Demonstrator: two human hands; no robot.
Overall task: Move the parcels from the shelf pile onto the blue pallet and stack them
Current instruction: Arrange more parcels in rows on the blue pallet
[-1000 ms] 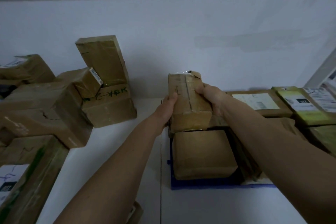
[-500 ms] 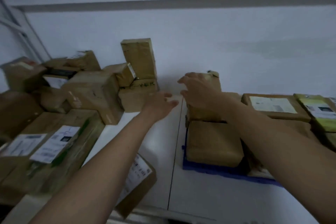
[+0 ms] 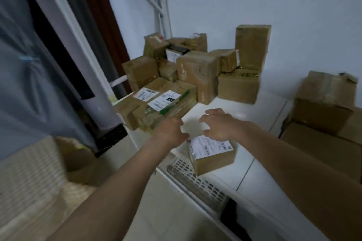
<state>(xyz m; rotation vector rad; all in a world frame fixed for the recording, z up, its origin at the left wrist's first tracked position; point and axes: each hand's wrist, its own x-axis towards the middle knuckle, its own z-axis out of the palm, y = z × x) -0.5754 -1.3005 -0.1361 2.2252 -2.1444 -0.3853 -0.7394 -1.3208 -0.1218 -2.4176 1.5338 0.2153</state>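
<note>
While both arms reach out over the white shelf (image 3: 260, 107), the left hand (image 3: 171, 131) and right hand (image 3: 219, 125) hang in the air with fingers (image 3: 210, 112) spread and a little bent, holding nothing. A small box (image 3: 212, 155) lies just under them by the shelf edge. The pile (image 3: 195, 72) of brown boxes sits behind. Two stacked boxes (image 3: 323, 103) stand to the right.

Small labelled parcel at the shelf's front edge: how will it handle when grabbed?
The small labelled parcel looks like a stiff taped carton, so it should probably hold shape. It overhangs the shelf edge, so a push might tip it off. Glossy tape may be slightly slippery; both hands hover open nearby.
</note>
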